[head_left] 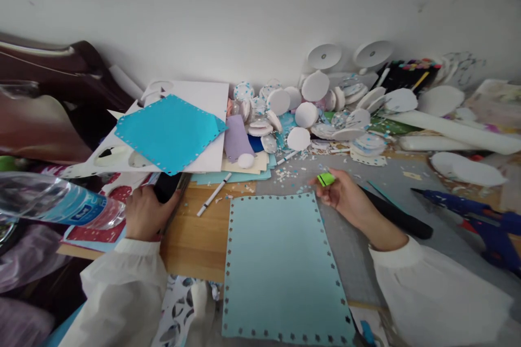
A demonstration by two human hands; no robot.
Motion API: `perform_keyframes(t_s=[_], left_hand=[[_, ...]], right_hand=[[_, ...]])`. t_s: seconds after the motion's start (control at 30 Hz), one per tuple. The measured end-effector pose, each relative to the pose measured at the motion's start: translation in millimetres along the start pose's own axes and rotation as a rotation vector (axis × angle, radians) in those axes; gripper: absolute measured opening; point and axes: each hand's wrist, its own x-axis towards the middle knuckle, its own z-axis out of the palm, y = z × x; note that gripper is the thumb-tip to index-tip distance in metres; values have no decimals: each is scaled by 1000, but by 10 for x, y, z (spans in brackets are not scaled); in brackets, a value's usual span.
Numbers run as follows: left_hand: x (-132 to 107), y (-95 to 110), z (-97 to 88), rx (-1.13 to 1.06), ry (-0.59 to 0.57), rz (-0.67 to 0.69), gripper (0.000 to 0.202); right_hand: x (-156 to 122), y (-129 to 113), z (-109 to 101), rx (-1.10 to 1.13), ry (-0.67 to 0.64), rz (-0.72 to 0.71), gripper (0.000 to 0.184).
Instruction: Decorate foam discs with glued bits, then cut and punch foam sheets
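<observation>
A small bright green paper punch point(325, 179) is pinched in the fingers of my right hand point(340, 198). Just below it lies a pale teal sheet point(280, 265) with small flower-shaped holes along its edges. At the left, my left hand point(146, 211) is curled around a black flat object point(166, 187), with the thumb on its right side. What the object is, I cannot make out. Beyond that hand, a bright blue sheet point(171, 133) with punched edges rests on white board point(207, 152). A white pen point(214, 194) lies between the hands.
White foam discs point(299, 139) and paper bits are heaped along the wall. A blue glue gun point(468, 209) lies at the right on the grey mat point(350, 260), near a black stick-like object point(401, 217). At the left, a water bottle point(61, 203) lies tilted beside my left hand.
</observation>
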Motion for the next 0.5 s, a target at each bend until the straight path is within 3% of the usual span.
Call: perform_keyframes(t_s=[0.2, 0.5], left_hand=[[18, -61, 21, -4, 19, 33, 71], [-113, -101, -19, -147, 5, -37, 80]], right_hand=[[0, 11, 13, -8, 7, -8, 39], [2, 21, 31, -24, 34, -9, 34]])
